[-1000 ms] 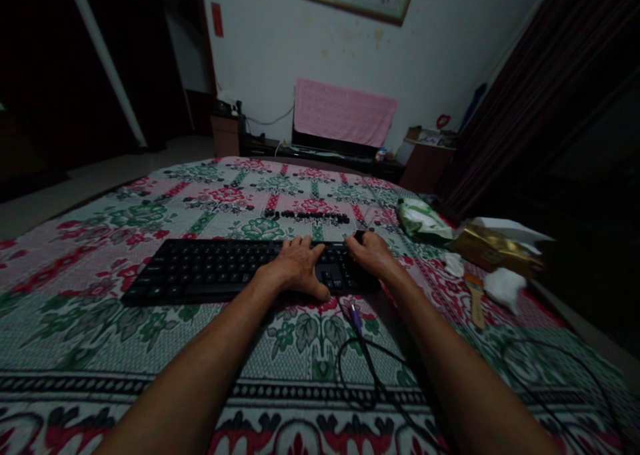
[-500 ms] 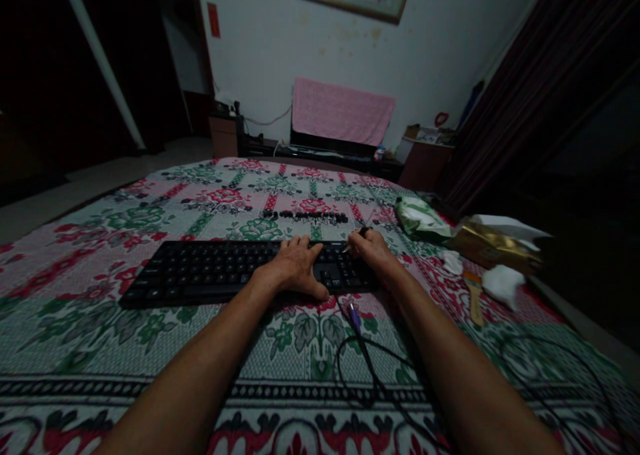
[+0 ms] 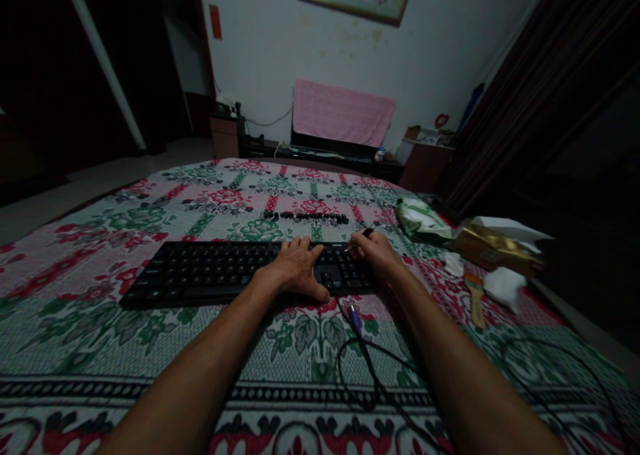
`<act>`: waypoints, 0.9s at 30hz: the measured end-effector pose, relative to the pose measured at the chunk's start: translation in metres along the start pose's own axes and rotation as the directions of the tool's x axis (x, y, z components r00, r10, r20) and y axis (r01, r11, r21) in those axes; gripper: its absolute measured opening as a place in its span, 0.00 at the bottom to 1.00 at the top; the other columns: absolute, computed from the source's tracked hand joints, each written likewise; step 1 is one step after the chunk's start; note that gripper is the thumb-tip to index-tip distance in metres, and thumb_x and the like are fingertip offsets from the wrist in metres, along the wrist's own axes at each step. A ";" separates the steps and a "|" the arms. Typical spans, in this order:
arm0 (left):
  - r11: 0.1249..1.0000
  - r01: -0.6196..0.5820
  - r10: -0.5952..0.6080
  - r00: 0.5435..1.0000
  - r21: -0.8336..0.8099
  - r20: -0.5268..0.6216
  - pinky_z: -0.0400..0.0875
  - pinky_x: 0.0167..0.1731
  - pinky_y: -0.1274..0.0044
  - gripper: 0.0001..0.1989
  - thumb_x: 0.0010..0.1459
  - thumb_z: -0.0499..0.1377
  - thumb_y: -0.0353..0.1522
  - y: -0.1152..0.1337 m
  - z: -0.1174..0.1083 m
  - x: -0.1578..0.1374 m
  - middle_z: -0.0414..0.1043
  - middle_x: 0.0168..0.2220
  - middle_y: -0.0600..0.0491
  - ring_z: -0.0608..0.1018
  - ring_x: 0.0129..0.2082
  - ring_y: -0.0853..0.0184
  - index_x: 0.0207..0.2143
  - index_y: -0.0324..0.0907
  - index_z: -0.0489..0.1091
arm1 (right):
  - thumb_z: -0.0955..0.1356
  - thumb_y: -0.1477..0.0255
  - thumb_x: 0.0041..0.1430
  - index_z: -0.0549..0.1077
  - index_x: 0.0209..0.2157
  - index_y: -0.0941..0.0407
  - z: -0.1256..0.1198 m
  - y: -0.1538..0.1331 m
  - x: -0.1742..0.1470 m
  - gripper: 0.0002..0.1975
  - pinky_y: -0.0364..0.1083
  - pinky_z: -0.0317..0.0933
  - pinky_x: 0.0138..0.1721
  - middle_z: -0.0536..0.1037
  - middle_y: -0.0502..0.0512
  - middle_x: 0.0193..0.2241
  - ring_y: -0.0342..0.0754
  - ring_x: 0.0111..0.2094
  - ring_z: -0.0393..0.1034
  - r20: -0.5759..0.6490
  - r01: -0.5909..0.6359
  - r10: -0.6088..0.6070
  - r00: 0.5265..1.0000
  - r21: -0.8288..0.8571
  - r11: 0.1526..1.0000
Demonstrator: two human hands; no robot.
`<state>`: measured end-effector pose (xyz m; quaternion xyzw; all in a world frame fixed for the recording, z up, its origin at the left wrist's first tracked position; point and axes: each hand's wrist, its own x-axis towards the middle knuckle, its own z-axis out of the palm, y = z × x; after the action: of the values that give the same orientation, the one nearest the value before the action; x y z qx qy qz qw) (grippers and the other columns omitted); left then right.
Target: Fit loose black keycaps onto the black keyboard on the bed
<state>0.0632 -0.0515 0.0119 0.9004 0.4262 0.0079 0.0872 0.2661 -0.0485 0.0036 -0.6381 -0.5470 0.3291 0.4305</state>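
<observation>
A black keyboard (image 3: 205, 271) lies on the flowered bedspread in front of me. Across its right-hand part rests my left hand (image 3: 297, 268), fingers spread over the keys and thumb at the near edge. My right hand (image 3: 376, 253) is closed around a slim tool with a dark handle (image 3: 368, 232) and a pale metal tip, which points down at the upper keys near the number pad. Its exact kind cannot be made out. Beyond the keyboard, several small black keycaps (image 3: 306, 216) form a row on the cloth.
A purple plug (image 3: 355, 318) and looped black cable (image 3: 375, 375) lie nearer to me. At the right are a brush (image 3: 475, 301), crumpled white tissue (image 3: 504, 287), a gold box (image 3: 493, 248) and a green-white packet (image 3: 423, 219). The patterned bedspread (image 3: 125, 348) spreads underneath.
My right hand and the tool have shifted very slightly to the right. My left hand stays on the keyboard, and the other things lie as before.
</observation>
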 end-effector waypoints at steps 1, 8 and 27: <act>1.000 0.003 -0.003 1.000 -0.001 0.001 0.52 0.53 0.60 0.54 0.30 0.57 0.59 0.000 0.000 0.000 0.51 0.59 0.43 0.56 0.55 0.47 0.59 0.45 0.51 | 0.62 0.66 0.50 0.66 0.21 0.56 0.000 -0.001 -0.001 0.10 0.39 0.57 0.22 0.70 0.50 0.17 0.41 0.19 0.63 0.012 0.045 -0.044 0.999 -0.056 0.997; 1.000 -0.018 0.019 0.999 0.012 -0.029 0.53 0.53 0.61 0.55 0.30 0.57 0.59 -0.002 0.002 0.001 0.51 0.58 0.41 0.58 0.55 0.47 0.59 0.43 0.52 | 0.60 0.66 0.54 0.69 0.23 0.57 0.001 -0.014 -0.011 0.13 0.40 0.53 0.26 0.71 0.50 0.20 0.43 0.24 0.64 0.077 0.281 -0.279 0.957 -0.477 0.833; 1.000 -0.015 0.016 0.999 0.009 -0.028 0.53 0.53 0.60 0.54 0.31 0.57 0.58 -0.001 0.003 0.001 0.52 0.57 0.42 0.57 0.55 0.47 0.60 0.42 0.51 | 0.59 0.65 0.54 0.67 0.21 0.57 0.003 -0.005 -0.004 0.14 0.41 0.51 0.24 0.68 0.49 0.18 0.43 0.22 0.61 0.044 0.215 -0.216 0.975 -0.408 0.887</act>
<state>0.0628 -0.0507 0.0089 0.9038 0.4205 0.0195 0.0769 0.2612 -0.0516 0.0064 -0.6497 -0.6708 0.1564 0.3216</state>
